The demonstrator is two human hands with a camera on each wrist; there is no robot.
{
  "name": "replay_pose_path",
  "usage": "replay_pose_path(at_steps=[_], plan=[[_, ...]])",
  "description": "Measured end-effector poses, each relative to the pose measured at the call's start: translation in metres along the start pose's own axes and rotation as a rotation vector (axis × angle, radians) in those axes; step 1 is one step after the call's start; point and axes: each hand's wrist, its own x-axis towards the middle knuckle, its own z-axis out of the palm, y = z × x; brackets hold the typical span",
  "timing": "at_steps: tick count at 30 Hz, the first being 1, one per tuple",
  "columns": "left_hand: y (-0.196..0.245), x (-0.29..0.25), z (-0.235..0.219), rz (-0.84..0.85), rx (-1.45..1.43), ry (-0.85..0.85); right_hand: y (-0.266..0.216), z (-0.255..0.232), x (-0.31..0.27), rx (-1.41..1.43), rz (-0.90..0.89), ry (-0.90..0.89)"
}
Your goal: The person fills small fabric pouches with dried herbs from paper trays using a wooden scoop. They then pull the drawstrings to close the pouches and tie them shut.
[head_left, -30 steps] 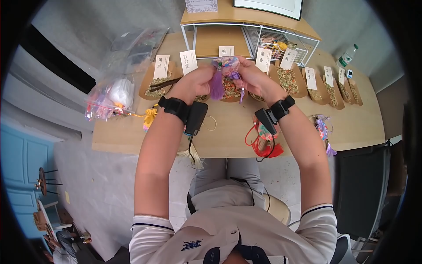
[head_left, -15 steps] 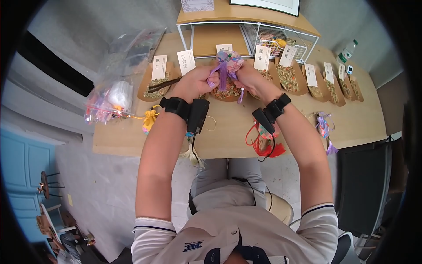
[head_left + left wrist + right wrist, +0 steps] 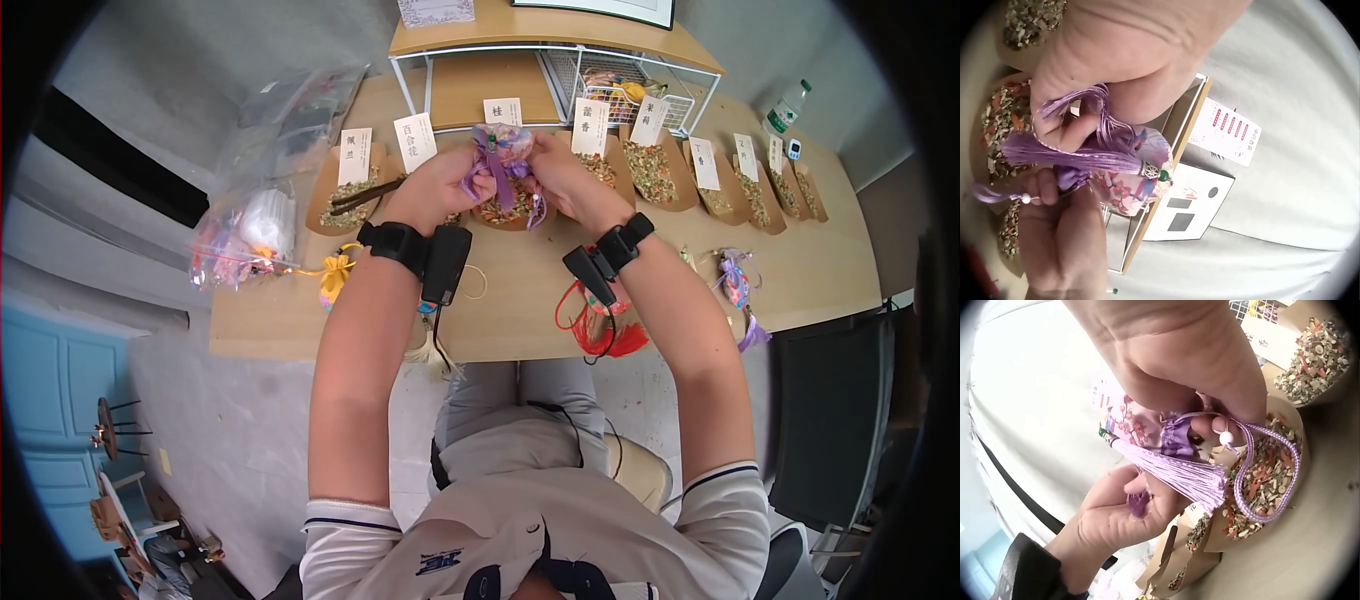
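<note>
Over the row of herb trays, both hands hold a pink floral sachet [image 3: 1124, 192] with a purple gathered neck [image 3: 1179, 439]. My left hand [image 3: 450, 185] curls its fingers round purple cord strands [image 3: 1102, 100], bunched in its palm in the right wrist view. My right hand [image 3: 572, 180] pinches the sachet at its neck, beside a white bead [image 3: 1226, 437] and a braided lilac loop [image 3: 1294, 469] that hangs below. A long purple tassel [image 3: 1169, 476] with a green bead [image 3: 1164, 175] lies across the sachet's front, between the hands. Part of the neck is hidden behind fingers.
Paper trays of dried herbs [image 3: 655, 175] with upright name cards [image 3: 415, 142] line the table. Brown tongs [image 3: 365, 196] lie across one tray. Other sachets, yellow [image 3: 334, 275], red-tasselled [image 3: 615, 338] and purple [image 3: 737, 285], lie nearer. A shelf [image 3: 560, 35] stands behind, a bottle [image 3: 787, 108] at right.
The sachet has turned so its floral side and tassel face the front. Purple strands now show in my left fingers. The head view has shifted slightly.
</note>
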Motion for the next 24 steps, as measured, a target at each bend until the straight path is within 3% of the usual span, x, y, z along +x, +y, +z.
replay_pose_path(at_steps=[2, 5, 8, 11, 14, 17, 20, 24], plan=[[0.002, -0.003, 0.000, -0.002, 0.026, 0.047, 0.000, -0.004, 0.002, -0.019, 0.054, 0.013], [-0.002, -0.012, 0.007, 0.210, 0.324, 0.183, 0.004, -0.008, 0.007, 0.008, 0.165, -0.048], [-0.007, -0.034, 0.021, 0.408, 0.358, 0.195, -0.005, 0.003, -0.006, 0.073, 0.181, -0.059], [-0.006, -0.051, 0.036, 0.453, 0.651, 0.223, -0.002, 0.008, 0.002, 0.130, 0.194, -0.049], [-0.023, -0.049, 0.040, 0.834, 1.049, 0.251, -0.016, 0.008, -0.012, 0.199, 0.186, -0.128], [-0.020, -0.023, 0.018, 1.016, 1.294, 0.309, 0.000, 0.000, 0.001, 0.134, 0.154, -0.110], [-0.022, -0.031, 0.024, 1.115, 1.338, 0.453, -0.006, 0.003, -0.004, 0.037, 0.136, -0.104], [-0.020, -0.041, 0.028, 1.098, 1.331, 0.421, -0.011, 0.009, -0.008, 0.012, 0.143, -0.092]])
